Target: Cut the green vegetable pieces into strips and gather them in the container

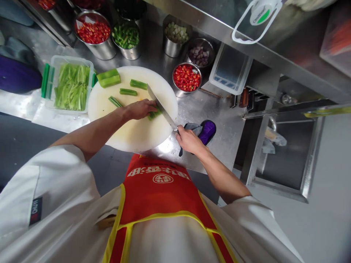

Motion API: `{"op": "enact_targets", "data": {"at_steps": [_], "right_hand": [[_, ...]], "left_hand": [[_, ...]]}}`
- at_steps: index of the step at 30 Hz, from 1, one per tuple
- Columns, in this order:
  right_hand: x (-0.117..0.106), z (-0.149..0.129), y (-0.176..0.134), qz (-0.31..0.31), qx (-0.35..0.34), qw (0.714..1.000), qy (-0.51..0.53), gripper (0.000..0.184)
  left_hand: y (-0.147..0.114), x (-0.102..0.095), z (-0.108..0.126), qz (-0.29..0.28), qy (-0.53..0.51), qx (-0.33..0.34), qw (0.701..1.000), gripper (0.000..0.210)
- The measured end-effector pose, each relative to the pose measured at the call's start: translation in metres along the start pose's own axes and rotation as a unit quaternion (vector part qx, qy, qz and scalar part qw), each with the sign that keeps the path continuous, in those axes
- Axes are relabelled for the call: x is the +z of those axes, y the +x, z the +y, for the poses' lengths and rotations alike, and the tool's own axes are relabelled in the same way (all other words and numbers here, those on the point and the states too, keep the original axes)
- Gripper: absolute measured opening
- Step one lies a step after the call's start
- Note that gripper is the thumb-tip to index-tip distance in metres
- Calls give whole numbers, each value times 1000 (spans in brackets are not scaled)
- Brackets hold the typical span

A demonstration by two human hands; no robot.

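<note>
A round white cutting board [131,135] lies on the steel counter. My right hand [189,139] is closed around the handle of a kitchen knife [163,110], whose broad blade points away to the left over the board. My left hand [141,109] has its fingers curled down over green vegetable sticks [154,114], beside the blade; its fingertips are partly hidden. Loose green sticks [128,92] that look like celery lie farther back on the board, with thicker green pieces [109,77] at its far left edge.
A plastic tub of cut green slices [71,87] stands left of the board. Behind are metal pots of chopped red chillies [187,77], green pieces [126,35] and diced onion [199,56]. A purple-and-grey object [207,132] lies near my right hand. A sink [285,157] is at right.
</note>
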State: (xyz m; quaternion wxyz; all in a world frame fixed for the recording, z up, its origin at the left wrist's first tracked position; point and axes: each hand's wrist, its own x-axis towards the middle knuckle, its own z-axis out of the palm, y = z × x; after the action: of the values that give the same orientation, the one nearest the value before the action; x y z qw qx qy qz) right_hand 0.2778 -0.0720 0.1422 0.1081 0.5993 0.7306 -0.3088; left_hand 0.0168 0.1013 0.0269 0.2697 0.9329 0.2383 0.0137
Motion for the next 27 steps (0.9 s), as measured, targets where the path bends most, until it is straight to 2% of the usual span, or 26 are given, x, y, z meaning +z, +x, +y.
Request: {"op": "enact_targets", "data": {"at_steps": [9,19,27], "right_hand": [[1,-2,0,2,6,1000,-18,29],[3,-3,4,21,-2,999,-26,26],[2,-2,5,23,-3,999,-22,25]], "left_hand": [[-2,6,0,26,22,5,999,41],[-3,16,-6,71,64,50,994,36],[-7,19,-7,97,43,71,992,28]]}}
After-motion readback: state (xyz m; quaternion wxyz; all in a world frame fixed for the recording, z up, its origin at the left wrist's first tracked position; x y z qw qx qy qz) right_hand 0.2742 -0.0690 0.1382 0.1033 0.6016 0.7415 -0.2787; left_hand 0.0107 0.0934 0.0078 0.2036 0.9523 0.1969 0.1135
